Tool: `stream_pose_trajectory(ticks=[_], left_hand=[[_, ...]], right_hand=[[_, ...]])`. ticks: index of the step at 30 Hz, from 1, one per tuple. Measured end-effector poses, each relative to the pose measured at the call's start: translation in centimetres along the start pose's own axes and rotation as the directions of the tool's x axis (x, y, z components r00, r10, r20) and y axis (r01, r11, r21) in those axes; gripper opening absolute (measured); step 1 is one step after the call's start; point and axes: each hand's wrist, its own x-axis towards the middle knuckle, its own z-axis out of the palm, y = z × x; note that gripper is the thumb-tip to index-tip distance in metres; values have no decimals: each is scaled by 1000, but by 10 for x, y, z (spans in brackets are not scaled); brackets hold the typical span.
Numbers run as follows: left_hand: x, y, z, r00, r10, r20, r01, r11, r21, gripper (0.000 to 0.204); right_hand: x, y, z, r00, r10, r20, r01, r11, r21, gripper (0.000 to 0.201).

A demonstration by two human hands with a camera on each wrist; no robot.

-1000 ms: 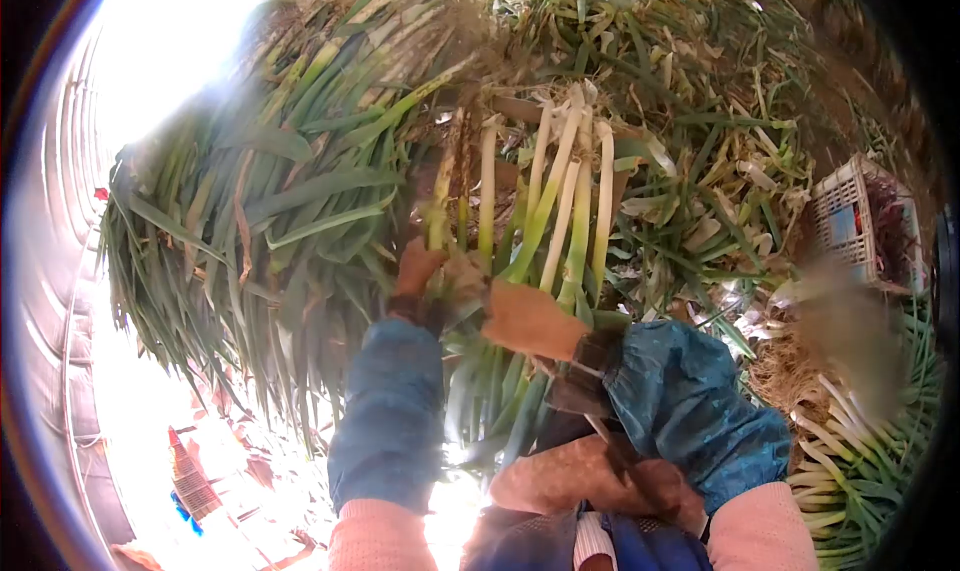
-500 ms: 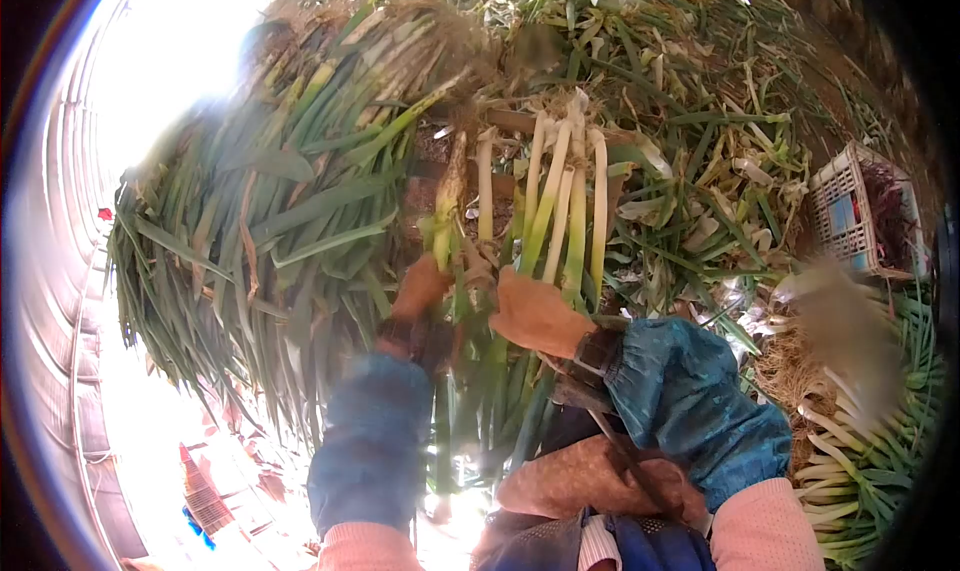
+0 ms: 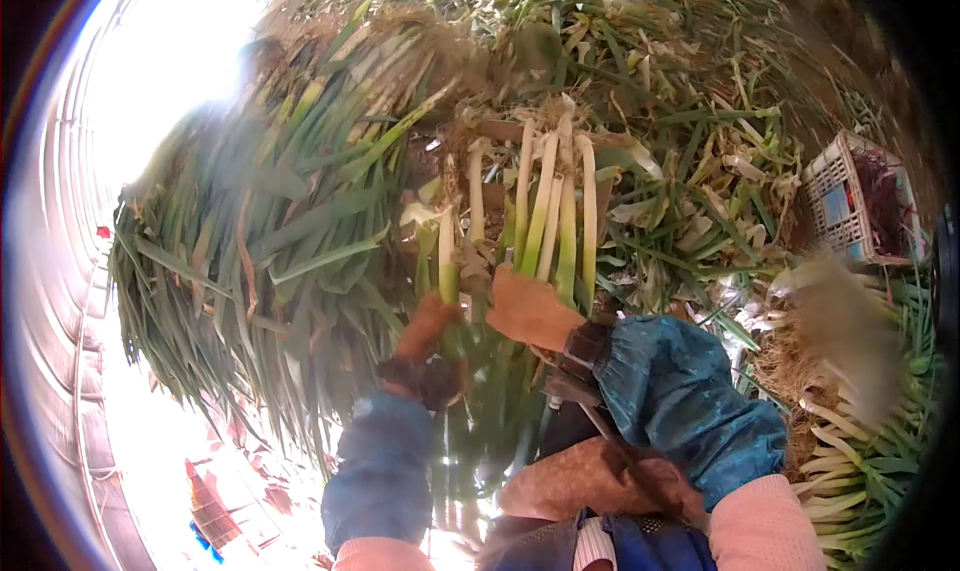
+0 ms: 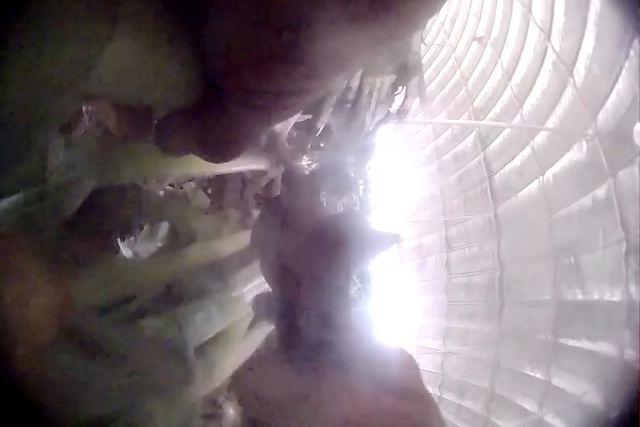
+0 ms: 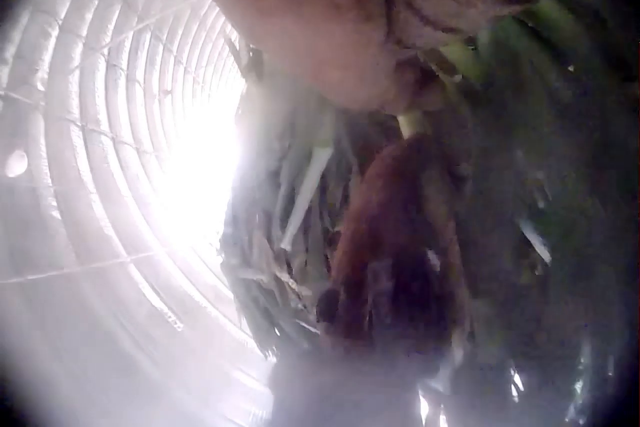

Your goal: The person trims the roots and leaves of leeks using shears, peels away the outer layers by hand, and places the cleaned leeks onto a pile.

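Note:
In the head view my left hand (image 3: 430,323) grips a green onion (image 3: 447,254) around its upper green part. A loose yellowish leaf (image 3: 420,214) hangs beside that onion's pale shaft. Close to its right is my right hand (image 3: 533,308), fingers curled, with a dry brown leaf (image 3: 478,266) at its fingertips. Beyond the right hand lie several pale-shafted green onions (image 3: 553,211), roots pointing away. In the right wrist view the left hand (image 5: 390,237) is just under the right hand's fingers, a pale bit of stalk showing between them. The left wrist view is dark and blurred.
A big heap of untrimmed green onions (image 3: 270,211) rises on the left. Stripped leaves (image 3: 720,161) cover the ground behind. A white plastic crate (image 3: 845,196) stands at the right, and pale-stemmed green onions (image 3: 840,451) lie at the lower right.
The left hand's onion, covered by a brown, spotted sheath half a second ago, now shows a pale shaft. The left hand has moved slightly right and nearer the body; the right hand barely moved.

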Motion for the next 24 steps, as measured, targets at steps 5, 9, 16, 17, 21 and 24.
stream_pose_trajectory(ticks=[5,9,16,17,21,24], left_hand=[[-16,7,17,997,-75,17,76,987,-144,24],[-14,-11,13,987,159,-14,-157,986,56,20],[-16,-24,17,994,68,81,-75,993,86,23],[-14,-27,18,996,-59,66,57,998,23,24],[-23,-53,29,995,58,76,-51,995,-91,27],[-30,-66,30,984,162,80,-166,985,52,28]], right_hand=[[19,8,-6,999,20,-44,-19,1000,14,32],[10,4,-4,1000,-21,-4,21,999,-34,33],[6,4,-10,998,42,47,-41,999,-28,39],[11,5,-11,996,64,58,-62,997,-33,39],[27,18,-5,1000,8,-13,-8,998,-55,39],[33,18,-16,997,-76,-20,73,990,-119,38]])
